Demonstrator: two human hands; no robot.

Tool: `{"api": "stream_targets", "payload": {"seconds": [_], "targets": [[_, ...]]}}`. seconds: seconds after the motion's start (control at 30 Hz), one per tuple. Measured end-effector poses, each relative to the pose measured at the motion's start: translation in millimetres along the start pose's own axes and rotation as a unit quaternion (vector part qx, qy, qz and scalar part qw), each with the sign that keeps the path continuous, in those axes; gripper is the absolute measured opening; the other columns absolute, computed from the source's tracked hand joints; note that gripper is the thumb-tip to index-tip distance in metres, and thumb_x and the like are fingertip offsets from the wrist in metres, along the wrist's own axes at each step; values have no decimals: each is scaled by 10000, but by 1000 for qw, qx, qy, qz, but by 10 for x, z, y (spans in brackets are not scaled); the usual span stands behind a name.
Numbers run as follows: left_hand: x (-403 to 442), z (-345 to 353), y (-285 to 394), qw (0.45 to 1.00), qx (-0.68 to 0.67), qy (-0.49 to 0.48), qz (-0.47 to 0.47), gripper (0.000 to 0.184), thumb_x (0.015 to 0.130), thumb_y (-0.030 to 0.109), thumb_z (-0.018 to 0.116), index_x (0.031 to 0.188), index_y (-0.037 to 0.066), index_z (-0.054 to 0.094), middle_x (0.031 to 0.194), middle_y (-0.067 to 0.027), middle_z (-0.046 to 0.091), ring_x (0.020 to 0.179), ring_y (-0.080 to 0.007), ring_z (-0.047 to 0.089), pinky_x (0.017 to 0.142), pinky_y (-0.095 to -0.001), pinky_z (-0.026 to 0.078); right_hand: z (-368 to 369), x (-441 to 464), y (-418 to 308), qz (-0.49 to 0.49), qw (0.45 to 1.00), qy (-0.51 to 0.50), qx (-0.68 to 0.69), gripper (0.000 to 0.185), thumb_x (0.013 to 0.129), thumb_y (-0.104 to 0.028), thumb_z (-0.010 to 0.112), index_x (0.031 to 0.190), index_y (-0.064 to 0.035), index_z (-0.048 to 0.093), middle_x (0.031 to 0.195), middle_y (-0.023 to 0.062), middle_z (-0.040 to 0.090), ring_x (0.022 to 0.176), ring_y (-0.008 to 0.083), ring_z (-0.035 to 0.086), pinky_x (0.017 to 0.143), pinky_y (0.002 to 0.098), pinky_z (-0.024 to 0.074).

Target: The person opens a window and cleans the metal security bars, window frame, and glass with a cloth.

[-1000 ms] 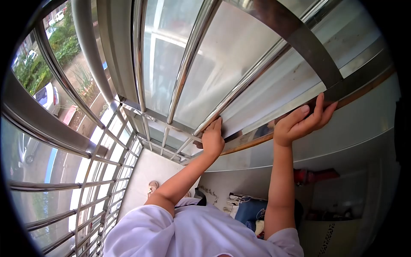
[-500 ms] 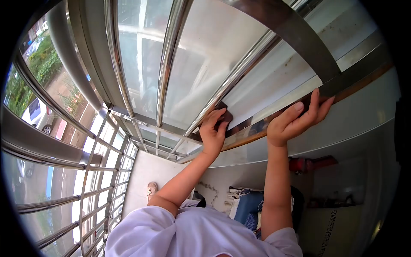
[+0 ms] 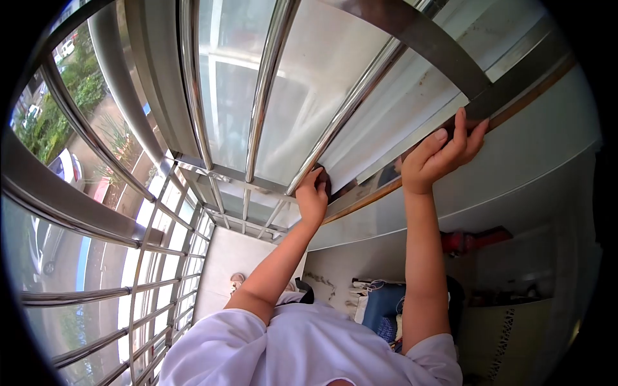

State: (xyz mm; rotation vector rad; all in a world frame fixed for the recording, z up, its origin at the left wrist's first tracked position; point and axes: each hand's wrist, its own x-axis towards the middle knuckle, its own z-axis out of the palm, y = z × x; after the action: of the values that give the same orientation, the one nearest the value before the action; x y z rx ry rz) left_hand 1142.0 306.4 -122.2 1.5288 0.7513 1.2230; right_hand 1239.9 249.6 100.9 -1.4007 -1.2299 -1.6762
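Note:
My left hand (image 3: 311,198) is bent round a dark brown piece (image 3: 326,183), possibly a cloth or sponge, most of it hidden by the fingers. It presses near the foot of a shiny metal bar (image 3: 351,106), where that bar meets the bottom rail (image 3: 241,179) of a window grille. Farther right, my right hand (image 3: 444,154) has its palm turned up and fingers stretched apart. Its fingertips touch or lie very near the dark metal strip (image 3: 515,74) along the grille's lower edge. Nothing shows in that hand.
Behind the bars is a pale glass pane (image 3: 302,71). A barred railing (image 3: 96,296) closes the left side, with a parked car (image 3: 66,166) outside. Below are a blue bag (image 3: 381,305), a red object (image 3: 473,240) and the pale floor (image 3: 228,254).
My left hand has slid a little left along the rail with the dark piece, closer to the bar's foot. The whole view has shifted slightly. My right hand keeps its pose at the strip.

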Motion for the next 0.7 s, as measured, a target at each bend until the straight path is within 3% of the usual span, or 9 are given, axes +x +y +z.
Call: {"api": "stream_targets", "payload": {"seconds": [0.07, 0.23, 0.33, 0.43, 0.5, 0.53, 0.6, 0.63, 0.7], "targets": [[-57, -37, -25, 1000, 8, -12, -22, 351, 750, -86, 591, 1080, 18, 648, 967, -154, 652, 909, -349, 611, 841, -380, 479, -24, 36, -17, -4, 1000, -5, -4, 367, 945, -117, 396, 1286, -33, 503, 1440, 286, 318, 1022, 321, 449, 936, 488, 323], [-375, -366, 218, 990, -128, -52, 40, 382, 774, -133, 541, 1103, 35, 641, 1046, -128, 637, 947, -283, 619, 848, -324, 478, -295, 56, -186, 32, 998, -55, 26, 328, 943, -114, 462, 1248, -16, 532, 1434, 270, 334, 1130, 360, 460, 1000, 458, 322], [-366, -748, 414, 977, -174, -107, 63, 366, 805, -138, 522, 1114, 25, 633, 1062, -115, 628, 929, -259, 618, 837, -315, 484, -721, -276, -489, 65, 978, -114, 164, 344, 884, -28, 559, 1227, -12, 543, 1390, 241, 402, 1204, 377, 457, 1030, 433, 352], [-357, -1158, 561, 947, -236, -217, 34, 355, 831, -143, 499, 1119, 18, 630, 1069, -115, 619, 929, -237, 612, 836, -306, 483, -998, -630, -954, 137, 871, -337, 331, 438, 823, -34, 649, 1246, -16, 534, 1358, 189, 464, 1217, 345, 477, 996, 422, 407], [-374, -1443, 708, 908, -261, -325, -41, 352, 831, -149, 483, 1097, 23, 638, 1060, -115, 612, 949, -216, 607, 848, -294, 478, -1040, -877, -1167, 206, 783, -416, 415, 536, 783, -73, 710, 1278, -13, 515, 1319, 161, 515, 1155, 314, 537, 954, 378, 444], [-411, -1507, 644, 908, -259, -326, -44, 352, 831, -149, 483, 1097, 23, 638, 1060, -115, 612, 949, -216, 607, 848, -294, 478, -1084, -1001, -1209, 210, 781, -415, 417, 536, 783, -73, 710, 1278, -13, 515, 1319, 161, 515, 1155, 314, 537, 954, 378, 444], [-483, -1580, 482, 921, -218, -323, 17, 286, 857, -100, 496, 1063, 23, 652, 1087, -94, 605, 1006, -189, 586, 868, -296, 476, -1141, -1159, -1267, 362, 584, -534, 493, 612, 769, -109, 729, 1324, -24, 484, 1249, 146, 584, 1131, 268, 570, 973, 330, 427], [-525, -1632, 437, 926, -205, -316, 25, 242, 857, -64, 534, 1057, 30, 635, 1065, -74, 597, 997, -188, 586, 876, -297, 471, -1129, -1195, -1334, 348, 616, -521, 478, 489, 764, -105, 738, 1218, -28, 574, 1085, 118, 663, 991, 243, 637, 895, 316, 471], [-657, -1666, 329, 935, -214, -283, -14, 256, 858, -51, 550, 1091, 35, 614, 1055, -66, 593, 1000, -184, 584, 879, -296, 469, -1113, -1248, -1344, 326, 633, -535, 455, 395, 766, -91, 730, 1138, -33, 609, 1007, 117, 672, 923, 250, 652, 835, 335, 491]]}}
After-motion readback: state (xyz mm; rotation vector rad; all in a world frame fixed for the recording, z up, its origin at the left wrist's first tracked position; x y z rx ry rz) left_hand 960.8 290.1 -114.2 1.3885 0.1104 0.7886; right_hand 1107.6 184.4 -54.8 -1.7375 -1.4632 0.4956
